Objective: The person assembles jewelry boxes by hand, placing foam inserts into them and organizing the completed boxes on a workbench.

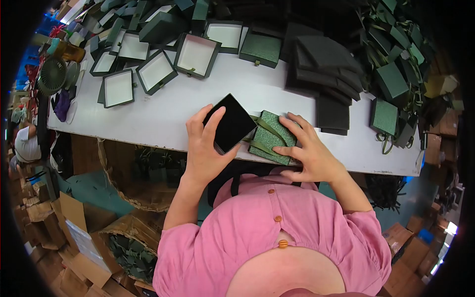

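Observation:
My left hand (208, 141) grips a small square box tray (231, 121) with a black inside, tilted above the front edge of the table. To its right, my right hand (309, 151) holds a green patterned box sleeve (271, 132) with a green ribbon (269, 129) across it. The fingers of my right hand rest on the sleeve's top and right side. The tray's right corner meets the sleeve's left side, where the ribbon passes between them; whether they are joined is unclear.
White-lined open trays (118, 89) and a closed green box (261, 48) lie at the back of the white table (163, 116). Black foam sheets (326, 69) are stacked right of centre. Green ribboned boxes (385, 116) pile up at the right. Cartons (84, 232) stand below left.

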Demonstrator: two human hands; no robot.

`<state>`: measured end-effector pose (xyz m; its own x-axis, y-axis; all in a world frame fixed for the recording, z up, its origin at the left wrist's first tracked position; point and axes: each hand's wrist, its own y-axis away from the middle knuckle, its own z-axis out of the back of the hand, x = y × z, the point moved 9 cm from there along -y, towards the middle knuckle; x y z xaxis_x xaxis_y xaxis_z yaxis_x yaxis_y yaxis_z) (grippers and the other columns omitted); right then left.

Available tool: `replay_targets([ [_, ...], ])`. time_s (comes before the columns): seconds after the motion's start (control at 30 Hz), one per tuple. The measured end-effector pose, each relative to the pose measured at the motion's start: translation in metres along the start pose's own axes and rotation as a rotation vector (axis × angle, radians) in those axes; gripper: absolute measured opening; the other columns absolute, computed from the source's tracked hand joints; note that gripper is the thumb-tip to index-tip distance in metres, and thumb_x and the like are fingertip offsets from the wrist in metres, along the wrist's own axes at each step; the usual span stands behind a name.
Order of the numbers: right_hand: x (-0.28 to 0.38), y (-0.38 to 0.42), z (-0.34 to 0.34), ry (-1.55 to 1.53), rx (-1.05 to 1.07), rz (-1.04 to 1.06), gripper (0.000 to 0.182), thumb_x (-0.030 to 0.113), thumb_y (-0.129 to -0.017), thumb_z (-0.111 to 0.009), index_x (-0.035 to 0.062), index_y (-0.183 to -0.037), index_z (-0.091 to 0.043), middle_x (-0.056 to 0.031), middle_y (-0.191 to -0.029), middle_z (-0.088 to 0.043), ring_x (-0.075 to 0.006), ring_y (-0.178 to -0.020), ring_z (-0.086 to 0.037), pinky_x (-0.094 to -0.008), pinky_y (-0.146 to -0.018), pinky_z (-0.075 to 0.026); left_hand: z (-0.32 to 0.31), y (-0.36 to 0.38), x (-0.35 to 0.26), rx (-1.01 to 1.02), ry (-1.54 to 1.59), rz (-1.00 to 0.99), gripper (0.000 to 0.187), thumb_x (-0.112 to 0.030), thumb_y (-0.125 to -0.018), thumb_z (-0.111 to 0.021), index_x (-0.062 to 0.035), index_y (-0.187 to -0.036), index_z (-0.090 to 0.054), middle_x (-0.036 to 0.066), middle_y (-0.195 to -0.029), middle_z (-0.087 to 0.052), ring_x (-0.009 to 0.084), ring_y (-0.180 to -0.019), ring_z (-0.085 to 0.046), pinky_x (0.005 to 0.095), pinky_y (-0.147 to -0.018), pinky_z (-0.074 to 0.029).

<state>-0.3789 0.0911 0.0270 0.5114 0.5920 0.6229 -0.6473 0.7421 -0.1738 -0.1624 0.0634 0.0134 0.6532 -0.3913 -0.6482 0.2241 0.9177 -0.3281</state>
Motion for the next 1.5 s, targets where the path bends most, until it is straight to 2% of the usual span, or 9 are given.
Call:
replay_targets([
  [0.23,-0.005,0.009,0.002,-0.14,-0.269,0.138,0.062,0.015,-0.061,-0.089,0.0144,-0.118,-0.067,-0.0165,-0.141,-0.05,-0.0485,-0.13,-0.045,-0.0572,-0.101,-0.045,0.012,0.007,-0.009,0.0,0.269,0.006,0.097,-0.01,-0.062,-0.092,-0.009,-0.147,-0.045,0.018,-0.147,-0.046,0.0365,-0.135,-0.046,0.0442,-0.113,-0.04],
  [0.5,0.004,-0.009,0.021,-0.306,-0.189,0.267,0.058,0.016,-0.063,-0.086,0.0125,-0.118,-0.067,-0.0167,-0.136,-0.054,-0.0482,-0.127,-0.047,-0.0572,-0.102,-0.042,0.014,0.006,-0.015,0.276,0.5,-0.092,0.104,-0.01,-0.06,-0.094,-0.0113,-0.15,-0.042,0.02,-0.149,-0.046,0.0345,-0.138,-0.047,0.0451,-0.117,-0.036],
  [0.6,-0.001,-0.012,0.013,-0.345,-0.241,0.228,0.055,0.017,-0.065,-0.084,0.0115,-0.118,-0.067,-0.0166,-0.136,-0.054,-0.0483,-0.128,-0.046,-0.0576,-0.103,-0.041,-0.004,0.016,0.01,0.294,0.737,0.251,0.109,-0.011,-0.062,-0.093,-0.0123,-0.155,-0.037,0.022,-0.159,-0.035,0.0363,-0.146,-0.038,0.0463,-0.119,-0.033],
  [0.7,-0.005,-0.018,0.011,-0.306,-0.283,0.214,0.055,0.017,-0.064,-0.084,0.0113,-0.117,-0.067,-0.0159,-0.136,-0.054,-0.0487,-0.129,-0.046,-0.0582,-0.104,-0.041,-0.004,0.005,-0.006,0.186,0.383,0.054,0.112,-0.018,-0.065,-0.094,-0.0159,-0.159,-0.032,0.023,-0.164,-0.022,0.0452,-0.152,-0.019,0.0529,-0.121,-0.028],
  [0.73,-0.003,-0.018,0.01,-0.265,-0.29,0.218,0.056,0.016,-0.063,-0.084,0.0113,-0.117,-0.068,-0.0155,-0.136,-0.054,-0.0488,-0.129,-0.045,-0.0583,-0.104,-0.041,-0.004,0.004,-0.002,0.154,0.369,0.048,0.105,-0.022,-0.065,-0.095,-0.0157,-0.155,-0.041,0.026,-0.167,-0.009,0.0488,-0.154,-0.009,0.0572,-0.122,-0.023],
  [0.93,-0.005,-0.017,0.003,-0.112,-0.314,0.222,0.059,0.013,-0.059,-0.085,0.0115,-0.116,-0.068,-0.0135,-0.136,-0.055,-0.0499,-0.13,-0.045,-0.0589,-0.104,-0.042,0.006,0.003,-0.013,0.04,0.161,-0.04,0.054,-0.03,-0.064,-0.096,-0.0086,-0.109,-0.075,0.027,-0.165,-0.022,0.052,-0.153,-0.009,0.0622,-0.12,-0.017],
  [1.03,-0.001,-0.014,0.0,-0.043,-0.348,0.248,0.058,0.013,-0.059,-0.086,0.012,-0.114,-0.069,-0.0126,-0.134,-0.057,-0.0505,-0.13,-0.045,-0.059,-0.103,-0.044,0.001,0.006,-0.019,-0.009,0.136,0.024,0.039,-0.026,-0.067,-0.094,-0.0069,-0.095,-0.074,0.027,-0.163,-0.029,0.051,-0.153,-0.011,0.0604,-0.12,-0.018],
  [1.23,0.011,-0.01,-0.01,0.091,-0.404,0.267,0.054,0.013,-0.061,-0.087,0.0111,-0.111,-0.069,-0.0111,-0.132,-0.059,-0.0516,-0.13,-0.045,-0.0588,-0.102,-0.045,-0.007,0.01,-0.011,-0.024,0.122,0.13,0.011,-0.006,-0.083,-0.078,-0.0037,-0.091,-0.071,0.022,-0.162,-0.034,0.0462,-0.153,-0.02,0.0543,-0.12,-0.022],
  [1.5,0.007,-0.013,-0.015,0.072,-0.363,0.244,0.055,0.012,-0.06,-0.087,0.0095,-0.112,-0.069,-0.0105,-0.131,-0.059,-0.0511,-0.13,-0.044,-0.0589,-0.103,-0.044,0.004,0.02,-0.017,-0.142,-0.089,0.061,0.003,0.002,-0.092,-0.064,-0.0005,-0.092,-0.062,0.019,-0.144,-0.048,0.0442,-0.144,-0.034,0.0523,-0.115,-0.03],
])
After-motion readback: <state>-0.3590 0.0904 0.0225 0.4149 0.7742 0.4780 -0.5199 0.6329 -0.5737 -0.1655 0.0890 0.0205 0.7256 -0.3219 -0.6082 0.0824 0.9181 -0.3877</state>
